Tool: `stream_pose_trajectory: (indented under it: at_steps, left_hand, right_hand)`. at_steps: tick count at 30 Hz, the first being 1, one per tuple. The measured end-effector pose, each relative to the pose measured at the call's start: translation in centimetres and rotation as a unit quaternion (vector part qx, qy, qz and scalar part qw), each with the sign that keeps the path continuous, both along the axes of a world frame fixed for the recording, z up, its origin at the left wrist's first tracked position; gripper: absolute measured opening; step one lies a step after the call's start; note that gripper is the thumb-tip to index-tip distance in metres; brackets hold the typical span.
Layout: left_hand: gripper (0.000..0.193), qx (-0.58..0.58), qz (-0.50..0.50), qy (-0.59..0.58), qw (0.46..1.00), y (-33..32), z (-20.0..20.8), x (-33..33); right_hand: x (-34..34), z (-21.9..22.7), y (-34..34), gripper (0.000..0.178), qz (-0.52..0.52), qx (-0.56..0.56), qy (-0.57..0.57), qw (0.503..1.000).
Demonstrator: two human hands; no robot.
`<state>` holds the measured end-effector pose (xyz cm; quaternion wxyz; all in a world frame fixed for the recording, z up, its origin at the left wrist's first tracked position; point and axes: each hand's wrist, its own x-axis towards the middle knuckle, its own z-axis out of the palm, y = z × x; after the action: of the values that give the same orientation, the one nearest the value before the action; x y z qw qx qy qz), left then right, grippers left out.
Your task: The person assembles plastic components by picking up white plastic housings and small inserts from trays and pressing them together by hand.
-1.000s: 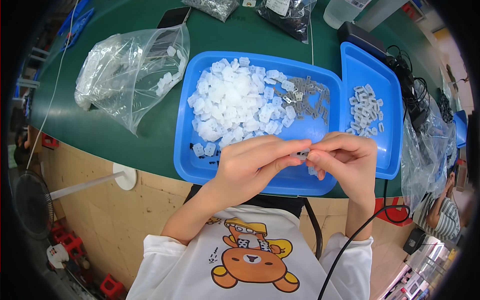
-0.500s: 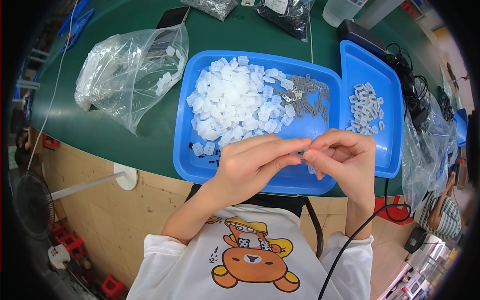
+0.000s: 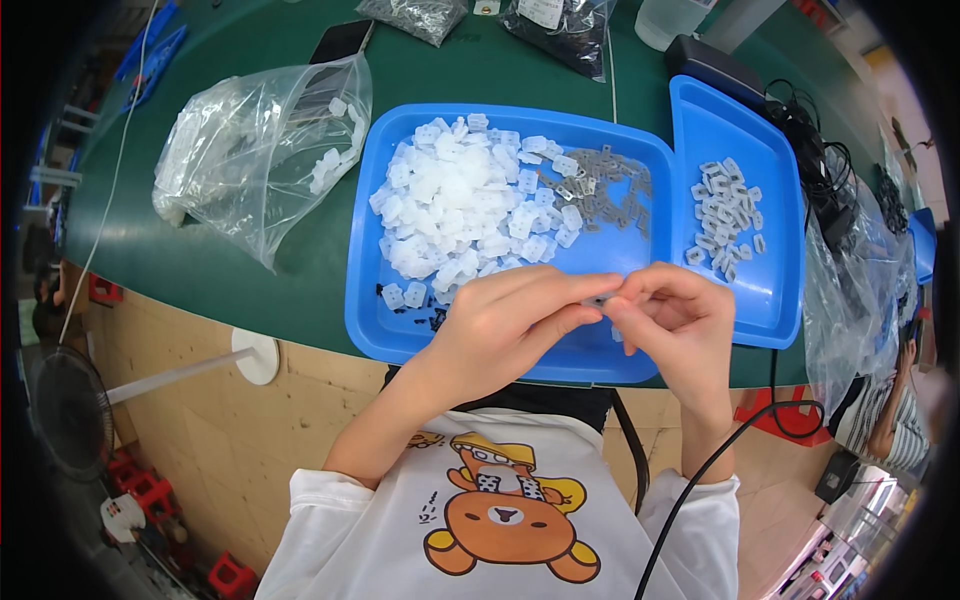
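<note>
Above the front of a blue tray (image 3: 357, 270), my two hands meet fingertip to fingertip. My left hand (image 3: 505, 320) pinches a small translucent part (image 3: 598, 300) between thumb and fingers. My right hand (image 3: 682, 318) is closed at the part's other end, thumb against forefinger, the rest curled. Fingers cover most of the part. Behind my hands the tray bears a heap of white translucent plastic pieces (image 3: 450, 190), with flat grey metal pieces (image 3: 615, 190) to their right. Small black bits (image 3: 437, 318) lie beside my left hand.
A second blue tray (image 3: 760, 300) to the right holds several small translucent pieces (image 3: 725, 210). On the green table (image 3: 300, 310) lie a clear plastic bag (image 3: 260, 150), a phone (image 3: 341, 40) and a dark bag (image 3: 560, 35). A black cable (image 3: 690, 485) passes my right arm.
My right hand has shifted slightly left, and its fingers have turned a little around the part. The view has moved slightly. Both hands remain together.
</note>
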<state>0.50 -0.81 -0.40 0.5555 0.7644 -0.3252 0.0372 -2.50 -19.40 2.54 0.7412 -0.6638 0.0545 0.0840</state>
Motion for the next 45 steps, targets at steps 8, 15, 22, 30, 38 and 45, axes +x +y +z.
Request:
stream_pose_trajectory:
  at_steps: [8,15,22,30,38,45]
  left_hand:
    - [0.039,-0.061,0.074,0.084,0.992,-0.3,0.0,-0.1]
    - [0.032,-0.035,0.081,0.037,0.995,-0.1,0.2,0.2]
    - [0.032,-0.116,0.162,0.074,0.977,0.2,-0.3,0.3]
    - [0.027,-0.033,0.035,0.144,0.988,-0.3,0.0,0.0]
    - [0.022,-0.109,-0.018,0.339,0.934,0.8,-0.2,0.0]
    - [0.026,-0.28,0.108,0.156,0.941,0.3,0.1,0.2]
  right_hand:
    - [-0.2,-1.7,-7.0,0.008,-0.309,-0.525,-0.112,0.785]
    - [-0.9,-0.8,-3.0,0.019,-0.163,-0.623,-0.232,0.729]
    - [-0.5,-1.0,-0.1,0.017,0.016,-0.674,-0.262,0.69]
    - [0.0,-1.0,1.2,0.015,0.009,-0.465,-0.272,0.843]
    - [0.3,-1.5,3.7,0.017,-0.03,-0.378,-0.343,0.859]
    - [-0.9,-2.2,4.4,0.009,0.143,-0.436,-0.323,0.828]
